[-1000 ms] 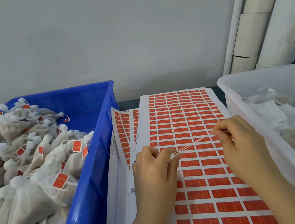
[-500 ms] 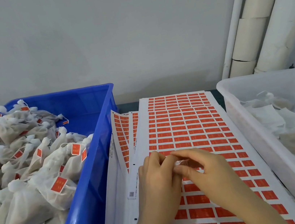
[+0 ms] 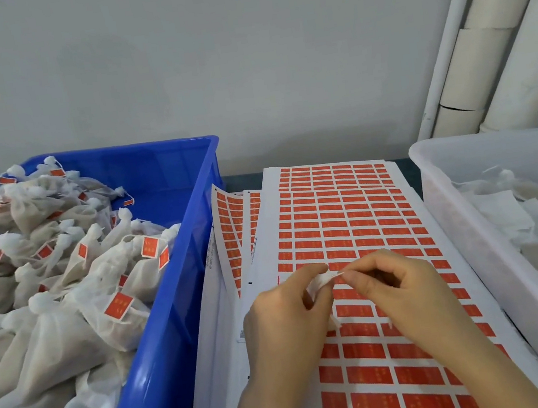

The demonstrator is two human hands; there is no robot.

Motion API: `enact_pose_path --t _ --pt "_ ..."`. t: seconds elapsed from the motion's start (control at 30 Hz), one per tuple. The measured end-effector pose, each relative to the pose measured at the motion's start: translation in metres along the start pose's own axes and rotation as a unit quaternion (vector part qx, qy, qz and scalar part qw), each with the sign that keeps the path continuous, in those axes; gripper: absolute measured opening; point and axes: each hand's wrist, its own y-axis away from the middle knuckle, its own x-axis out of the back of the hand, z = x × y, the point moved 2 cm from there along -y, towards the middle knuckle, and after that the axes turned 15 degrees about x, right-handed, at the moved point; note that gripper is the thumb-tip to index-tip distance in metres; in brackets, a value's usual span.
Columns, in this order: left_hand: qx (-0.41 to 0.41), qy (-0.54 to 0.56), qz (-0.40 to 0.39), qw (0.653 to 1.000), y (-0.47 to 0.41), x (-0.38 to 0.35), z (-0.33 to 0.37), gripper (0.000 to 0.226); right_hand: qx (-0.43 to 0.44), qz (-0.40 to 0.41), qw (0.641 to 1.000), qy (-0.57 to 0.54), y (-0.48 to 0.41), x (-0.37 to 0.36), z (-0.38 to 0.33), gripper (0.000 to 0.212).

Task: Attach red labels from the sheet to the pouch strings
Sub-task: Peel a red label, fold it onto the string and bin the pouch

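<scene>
A sheet of red labels [image 3: 342, 221] lies flat in the middle, between two bins. Over its near half my left hand [image 3: 287, 319] holds a small white pouch, mostly hidden under the palm; only its gathered white top [image 3: 318, 283] shows between the fingers. My right hand [image 3: 401, 292] meets it from the right, thumb and forefinger pinching the pouch string at that white top. The two hands touch at the fingertips. Whether a label is on the string I cannot tell.
A blue bin [image 3: 175, 286] on the left holds several white pouches with red labels [image 3: 119, 306]. A translucent white tub [image 3: 480, 243] on the right holds unlabelled white pouches. More label sheets [image 3: 229, 230] lie under the top one. White pipes [image 3: 494, 44] run up the back wall.
A second ago my hands held the string stretched taut, right hand far to the right. The right hand has since come in to the left hand's fingertips.
</scene>
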Motion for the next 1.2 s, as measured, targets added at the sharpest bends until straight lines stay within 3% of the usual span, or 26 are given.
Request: enact_pose_path --t 0.07,0.13,0.27,0.37,0.43,0.47,0.5,0.53,0.63,0.73,0.93,1.2 --pt "0.048 0.099 -0.079 0.991 0.002 0.000 0.003 0.030 0.023 0.013 1.000 -0.007 0.000 0.000 -0.002 0.014" --pt "0.087 0.236 -0.164 0.954 0.001 0.002 0.009 0.022 0.043 0.028 0.999 -0.008 0.001 0.001 -0.006 0.011" --pt "0.179 0.373 -0.244 0.877 -0.004 0.008 0.011 0.020 0.092 0.030 0.995 0.001 0.002 0.001 -0.015 0.007" --pt "0.271 0.508 -0.319 0.753 -0.005 0.009 0.006 0.051 0.137 -0.006 0.990 0.025 0.005 -0.002 -0.017 0.008" --pt "0.314 0.592 -0.347 0.656 -0.006 0.010 0.003 0.042 0.159 -0.035 0.985 0.048 0.007 -0.006 -0.018 0.015" --pt "0.328 0.609 -0.351 0.631 -0.006 0.010 0.001 0.031 0.163 -0.047 0.984 0.057 0.007 -0.008 -0.017 0.015" --pt "0.333 0.609 -0.353 0.627 -0.006 0.010 0.000 0.023 0.166 -0.053 0.983 0.066 0.008 -0.010 -0.017 0.016" --pt "0.324 0.590 -0.351 0.651 -0.008 0.010 -0.002 0.018 0.167 -0.054 0.982 0.070 0.009 -0.011 -0.016 0.016" --pt "0.252 0.439 -0.325 0.799 -0.011 0.010 -0.005 0.027 0.159 -0.044 0.984 0.063 0.009 -0.009 -0.014 0.013" --pt "0.161 0.337 -0.332 0.866 -0.009 0.008 -0.003 0.027 0.157 -0.062 0.984 0.064 0.009 -0.007 -0.011 0.011" --pt "0.057 0.187 -0.321 0.927 -0.002 0.002 -0.003 0.009 0.099 -0.145 0.984 -0.041 0.010 -0.010 -0.002 0.008" --pt "0.060 0.146 -0.252 0.955 -0.007 -0.001 -0.009 0.014 0.091 -0.166 0.982 -0.022 0.011 -0.015 0.002 0.015"
